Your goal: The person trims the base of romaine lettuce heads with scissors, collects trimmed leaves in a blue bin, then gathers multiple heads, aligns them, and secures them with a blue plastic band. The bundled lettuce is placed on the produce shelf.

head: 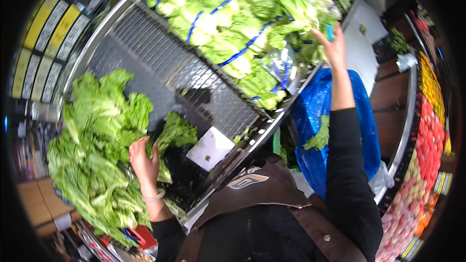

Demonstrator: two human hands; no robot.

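My left hand (145, 158) rests against the right side of a large pile of loose green lettuce (98, 160); part of its fingers is among the leaves, so a grip cannot be made out. My right hand (334, 45) reaches to the right end of a heap of lettuce heads (225, 25) bound with blue bands, fingers spread, beside a small turquoise item (330, 32). A clear plastic wrapping (282, 63) lies on the heads to the left of that hand. A smaller lettuce piece (177, 131) lies between the pile and a white card (210, 148).
Black ribbed trays (145, 40) line the display case, whose metal edge (269, 131) runs diagonally before me. A blue plastic bag (313, 98) with a lettuce leaf (320, 134) is under my right arm. Fruit (426, 145) fills a stand at the far right. Price labels (51, 32) line the upper left.
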